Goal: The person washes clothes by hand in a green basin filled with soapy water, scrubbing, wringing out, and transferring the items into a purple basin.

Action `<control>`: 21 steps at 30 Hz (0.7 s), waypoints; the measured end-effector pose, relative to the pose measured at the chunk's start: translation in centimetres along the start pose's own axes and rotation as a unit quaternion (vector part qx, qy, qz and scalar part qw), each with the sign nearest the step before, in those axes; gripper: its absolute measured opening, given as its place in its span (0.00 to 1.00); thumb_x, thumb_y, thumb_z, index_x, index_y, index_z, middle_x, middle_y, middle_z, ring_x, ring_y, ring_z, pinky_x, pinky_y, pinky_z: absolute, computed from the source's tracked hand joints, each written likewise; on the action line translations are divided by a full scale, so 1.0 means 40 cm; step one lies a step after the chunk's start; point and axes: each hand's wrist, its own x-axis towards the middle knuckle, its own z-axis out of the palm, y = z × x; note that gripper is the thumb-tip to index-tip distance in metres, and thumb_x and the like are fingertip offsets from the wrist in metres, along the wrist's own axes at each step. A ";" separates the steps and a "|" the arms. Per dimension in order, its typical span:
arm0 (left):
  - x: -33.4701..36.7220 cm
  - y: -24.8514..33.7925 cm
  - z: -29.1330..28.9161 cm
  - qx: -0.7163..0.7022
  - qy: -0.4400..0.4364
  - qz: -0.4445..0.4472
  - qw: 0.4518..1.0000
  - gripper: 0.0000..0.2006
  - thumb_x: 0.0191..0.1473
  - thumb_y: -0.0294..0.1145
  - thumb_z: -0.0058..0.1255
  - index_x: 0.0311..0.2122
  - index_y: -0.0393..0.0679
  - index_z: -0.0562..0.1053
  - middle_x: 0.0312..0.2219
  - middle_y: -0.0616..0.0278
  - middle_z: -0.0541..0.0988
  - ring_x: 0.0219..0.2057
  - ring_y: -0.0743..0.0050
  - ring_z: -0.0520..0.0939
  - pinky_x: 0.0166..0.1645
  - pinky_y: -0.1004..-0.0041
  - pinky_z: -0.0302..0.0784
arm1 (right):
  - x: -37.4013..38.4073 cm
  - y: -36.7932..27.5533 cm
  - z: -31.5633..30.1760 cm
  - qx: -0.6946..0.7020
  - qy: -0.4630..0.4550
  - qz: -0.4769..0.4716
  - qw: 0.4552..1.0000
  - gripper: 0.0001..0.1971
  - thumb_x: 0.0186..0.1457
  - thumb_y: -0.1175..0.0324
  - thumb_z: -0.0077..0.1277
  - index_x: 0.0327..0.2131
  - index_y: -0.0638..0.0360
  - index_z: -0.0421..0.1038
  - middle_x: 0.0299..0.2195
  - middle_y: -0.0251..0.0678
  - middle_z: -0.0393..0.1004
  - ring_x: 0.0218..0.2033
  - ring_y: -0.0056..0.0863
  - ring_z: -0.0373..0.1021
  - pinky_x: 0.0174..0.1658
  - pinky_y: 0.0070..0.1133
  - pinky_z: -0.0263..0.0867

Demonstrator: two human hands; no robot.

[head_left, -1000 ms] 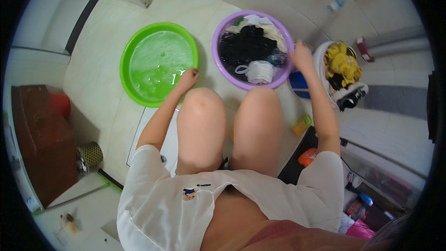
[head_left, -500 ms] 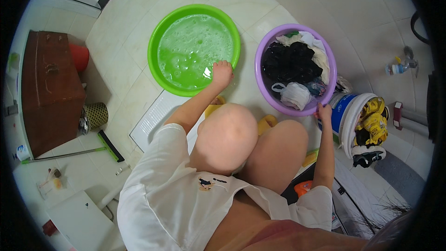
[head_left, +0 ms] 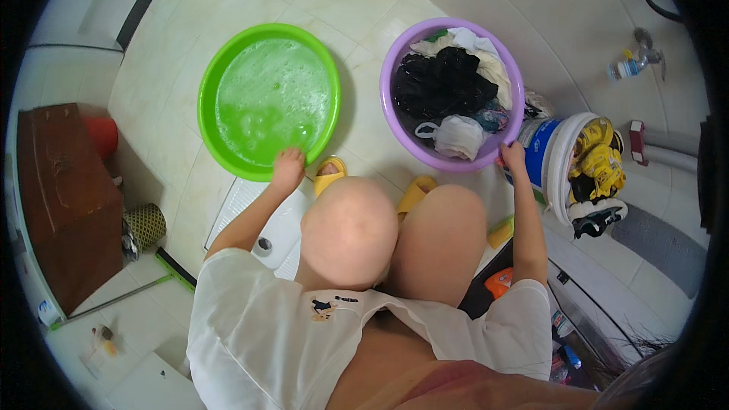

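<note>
I squat on a tiled floor with both knees in front of me. My left hand [head_left: 288, 168] grips the near rim of a green basin [head_left: 209, 80] filled with foamy water. My right hand [head_left: 514, 159] holds the near right rim of a purple basin [head_left: 389, 61] packed with black, white and cream clothes [head_left: 448, 83]. The two basins stand side by side, a little apart, with the purple one to the right.
A blue-and-white bucket [head_left: 553, 159] holding yellow and black shoes stands right of the purple basin. Yellow slippers [head_left: 330, 175] are on my feet. A brown wooden cabinet [head_left: 64, 197] is at the left, with a woven cup [head_left: 144, 226] beside it. A small bottle [head_left: 626, 68] sits far right.
The view has swung right and back, and both basins sit nearer me. My left hand stays on the green rim; my right hand moved from the purple basin's far right rim to its near rim.
</note>
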 end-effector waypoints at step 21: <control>-0.353 -0.249 -0.044 0.199 -0.074 -0.035 0.977 0.07 0.42 0.29 0.41 0.29 0.44 0.69 0.31 0.60 0.68 0.37 0.62 0.67 0.41 0.60 0.59 | -0.009 -0.045 0.022 0.099 -0.043 0.044 0.993 0.15 0.49 0.64 0.44 0.29 0.72 0.64 0.16 0.41 0.69 0.13 0.28 0.68 0.15 0.21 0.63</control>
